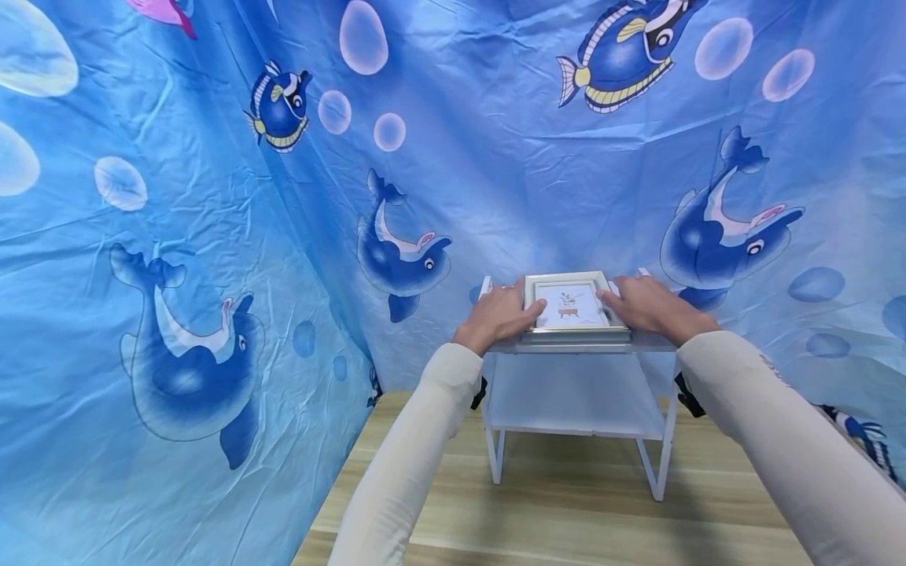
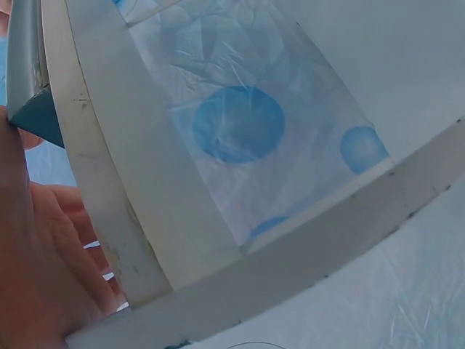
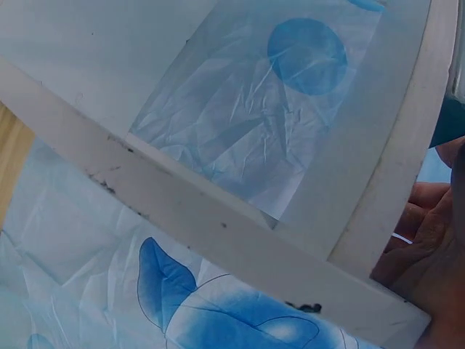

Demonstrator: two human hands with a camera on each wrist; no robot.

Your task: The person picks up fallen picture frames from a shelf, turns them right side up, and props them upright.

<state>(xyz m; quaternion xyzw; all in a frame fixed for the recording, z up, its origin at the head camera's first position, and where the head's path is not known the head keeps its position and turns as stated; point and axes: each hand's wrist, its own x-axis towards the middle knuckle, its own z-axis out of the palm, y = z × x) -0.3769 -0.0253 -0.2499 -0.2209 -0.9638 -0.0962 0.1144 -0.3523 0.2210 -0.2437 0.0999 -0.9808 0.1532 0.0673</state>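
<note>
A picture frame (image 1: 575, 336) with a pale gold and silver border lies face up on a small white rack (image 1: 576, 393). Its picture (image 1: 568, 303) shows a plant in a brown pot on legs. My left hand (image 1: 499, 316) grips the frame's left side, thumb over the border. On the opposite side my right hand (image 1: 647, 305) holds it likewise, its thumb on the right border. Both wrist views look up from below the rack's top; there the left hand (image 2: 54, 247) and right hand (image 3: 436, 225) show only partly beside the rails, with most fingertips hidden.
A blue curtain (image 1: 495, 157) printed with dolphins, fish and bubbles hangs behind the rack and along the left. The rack has a lower white shelf (image 1: 573, 397) and thin metal legs. Underneath is a wood-look floor (image 1: 559, 519).
</note>
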